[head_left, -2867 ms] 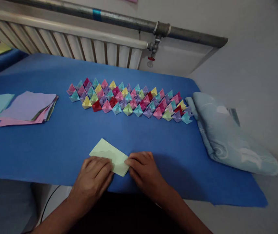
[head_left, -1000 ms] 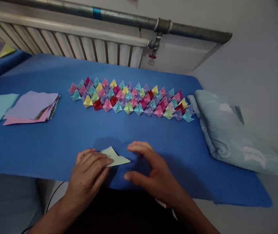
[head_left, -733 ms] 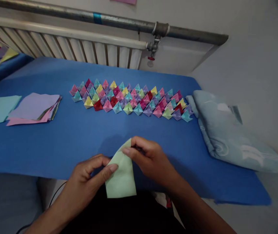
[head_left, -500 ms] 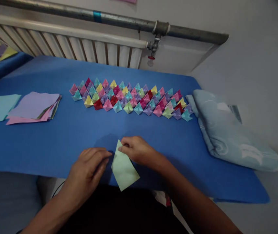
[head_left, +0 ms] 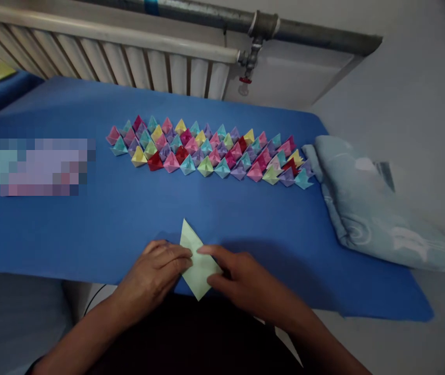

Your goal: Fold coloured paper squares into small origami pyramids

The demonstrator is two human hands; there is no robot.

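Observation:
A pale green sheet of folded origami paper (head_left: 196, 276) lies at the near edge of the blue surface, its sharp point facing away from me. My left hand (head_left: 154, 268) grips the sheet's left edge, fingertips resting on top. From the right, my right hand (head_left: 241, 273) has its index finger stretched over the upper face and its thumb at the right corner, with the paper held between them. The other fingers of that hand are curled and partly hidden. Beyond both hands stand rows of small folded paper pieces (head_left: 205, 166) in many colours.
A folded grey-blue blanket (head_left: 378, 208) lies at the right end of the blue surface (head_left: 128, 224). Loose paper sheets (head_left: 50, 166), partly pixelated, rest at the left. A radiator (head_left: 128, 67) and a pipe with a valve (head_left: 251, 57) run along the back wall.
My left hand has moved right and onto the paper's left edge. My right hand has shifted from the top point down to the right side. The view has tilted slightly.

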